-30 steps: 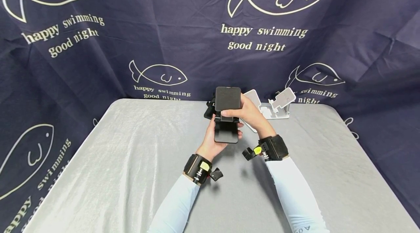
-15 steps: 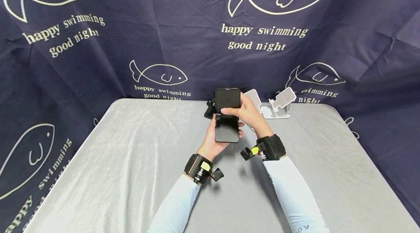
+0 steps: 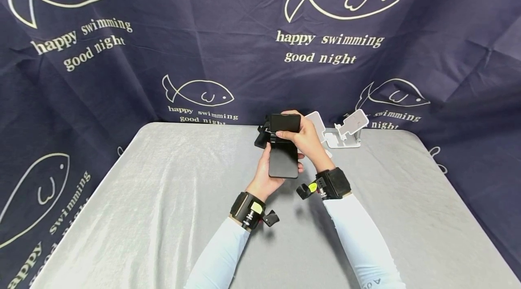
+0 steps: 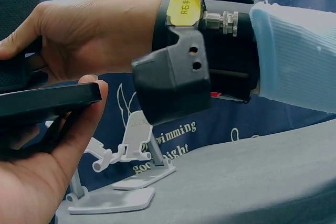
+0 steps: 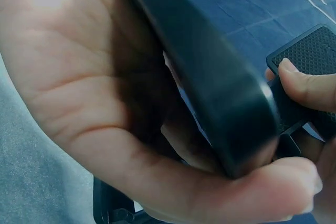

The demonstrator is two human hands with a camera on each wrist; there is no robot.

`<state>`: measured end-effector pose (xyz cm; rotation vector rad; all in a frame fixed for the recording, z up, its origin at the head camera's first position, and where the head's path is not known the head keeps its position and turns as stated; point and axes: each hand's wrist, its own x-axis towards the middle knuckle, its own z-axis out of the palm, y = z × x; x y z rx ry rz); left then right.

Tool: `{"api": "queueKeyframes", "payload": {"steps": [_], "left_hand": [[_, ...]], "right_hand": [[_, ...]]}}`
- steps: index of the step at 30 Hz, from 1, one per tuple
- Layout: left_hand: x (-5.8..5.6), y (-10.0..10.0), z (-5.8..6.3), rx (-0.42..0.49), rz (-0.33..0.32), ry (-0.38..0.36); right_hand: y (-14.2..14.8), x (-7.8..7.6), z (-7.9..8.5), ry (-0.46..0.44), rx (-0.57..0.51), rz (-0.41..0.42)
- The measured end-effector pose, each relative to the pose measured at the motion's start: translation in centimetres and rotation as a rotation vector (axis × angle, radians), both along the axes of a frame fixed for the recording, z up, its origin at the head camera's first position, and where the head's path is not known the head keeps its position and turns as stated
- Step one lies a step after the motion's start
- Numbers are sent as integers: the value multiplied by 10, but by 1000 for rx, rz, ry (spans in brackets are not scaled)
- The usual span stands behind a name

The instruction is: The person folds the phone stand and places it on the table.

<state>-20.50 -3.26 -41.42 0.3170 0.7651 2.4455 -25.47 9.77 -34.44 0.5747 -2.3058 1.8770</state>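
Both hands hold a black folding phone stand [image 3: 283, 160] over the middle of the table. My left hand [image 3: 263, 173] grips its smooth flat base from below, with fingertips showing past the right edge. In the right wrist view the left hand [image 5: 89, 98] curls around the base's side, its thumb along the edge. My right hand [image 3: 307, 137] pinches the upper part, thumb in front and fingers behind the plate [image 3: 285, 122]. That plate's textured face shows in the right wrist view, under the right thumb [image 5: 310, 87]. The joint between plate and base is partly covered by the right hand.
Two white phone stands [image 3: 343, 139] stand at the back right, close behind the right hand. Another black object [image 3: 262, 137] shows just left of the held stand, partly hidden. A dark blue curtain [image 3: 203, 54] hangs behind the grey-covered table [image 3: 183, 216].
The upper plate has tilted and now looks shorter and lower in the head view. My right hand has shifted slightly with it, its fingers now showing over the top. The left hand stays nearly still.
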Motion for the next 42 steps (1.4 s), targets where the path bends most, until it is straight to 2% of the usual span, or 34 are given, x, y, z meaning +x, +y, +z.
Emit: {"api": "queueKeyframes", "payload": {"steps": [7,13,15,17,20,23,27,30,34,42], "left_hand": [[0,0,0,-7,10,-2],[-1,-1,1,-6,15,-3],[-1,0,1,-3,15,0],[-1,0,1,-2,17,-2],[-1,0,-1,-7,21,1],[-1,0,-2,-11,21,6],[-2,1,-5,-3,7,16],[-2,0,-6,8,0,22],[-3,0,-7,2,3,8],[-2,0,-3,-72,45,-41]], "right_hand": [[1,-4,-4,30,18,-4],[6,-7,-1,38,33,91],[9,-7,5,51,34,140],[12,-6,14,80,55,155],[15,-5,32,138,150,117],[14,-3,49,191,321,73],[9,-2,62,212,564,143],[6,0,64,200,693,207],[5,2,63,215,743,217],[2,8,58,273,759,128]]}}
